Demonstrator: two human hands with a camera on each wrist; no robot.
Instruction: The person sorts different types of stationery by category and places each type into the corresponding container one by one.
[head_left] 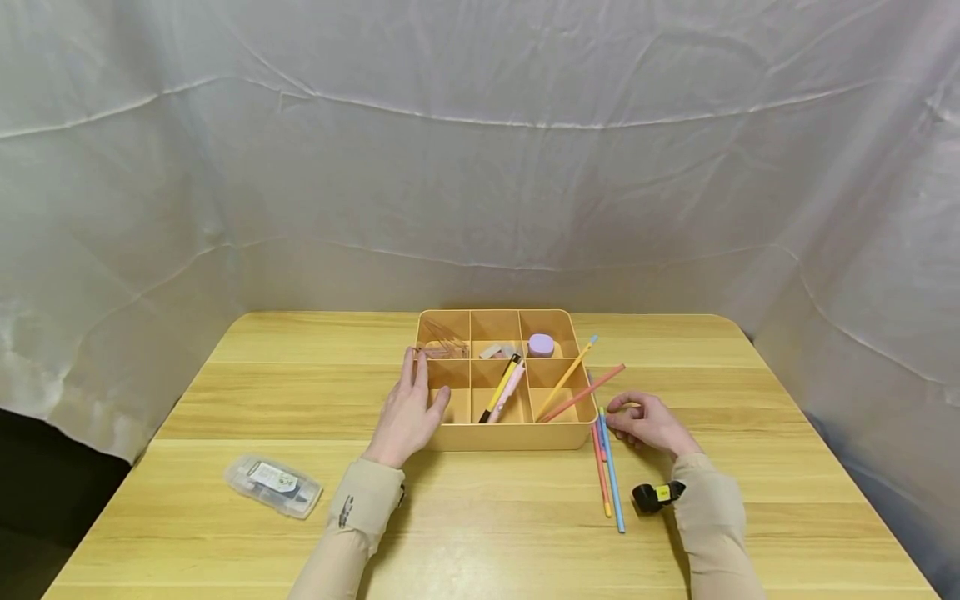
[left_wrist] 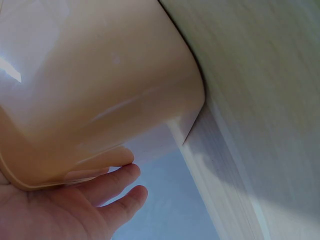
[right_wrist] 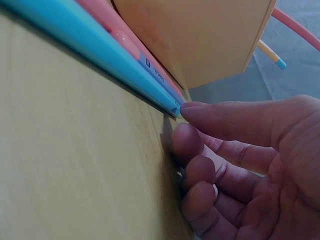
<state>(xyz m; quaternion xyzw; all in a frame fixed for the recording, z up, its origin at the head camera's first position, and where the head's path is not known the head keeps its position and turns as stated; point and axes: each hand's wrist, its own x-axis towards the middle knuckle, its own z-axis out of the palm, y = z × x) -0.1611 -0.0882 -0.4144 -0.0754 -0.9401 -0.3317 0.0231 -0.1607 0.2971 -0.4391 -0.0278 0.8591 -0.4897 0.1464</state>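
Observation:
A light-orange organizer box [head_left: 510, 437] with several compartments stands on the table. My left hand [head_left: 408, 414] holds its left wall, with the thumb on the compartment side and fingers [left_wrist: 117, 182] along the outside. My right hand [head_left: 647, 421] is just right of the box, beside several loose pencils. In the right wrist view the thumb tip meets the end of a blue pencil [right_wrist: 145, 82]; the other fingers curl loosely below, apart from it. A pink pencil [head_left: 602, 475] lies alongside the blue one.
Within the box are a yellow-and-black pen [head_left: 501, 386], a pink pen [head_left: 512, 390], a yellow pencil [head_left: 566, 379], a red pencil [head_left: 585, 392] and a purple-lidded item [head_left: 541, 345]. A clear plastic case [head_left: 273, 485] lies left; a small black object [head_left: 654, 497] is near the right sleeve.

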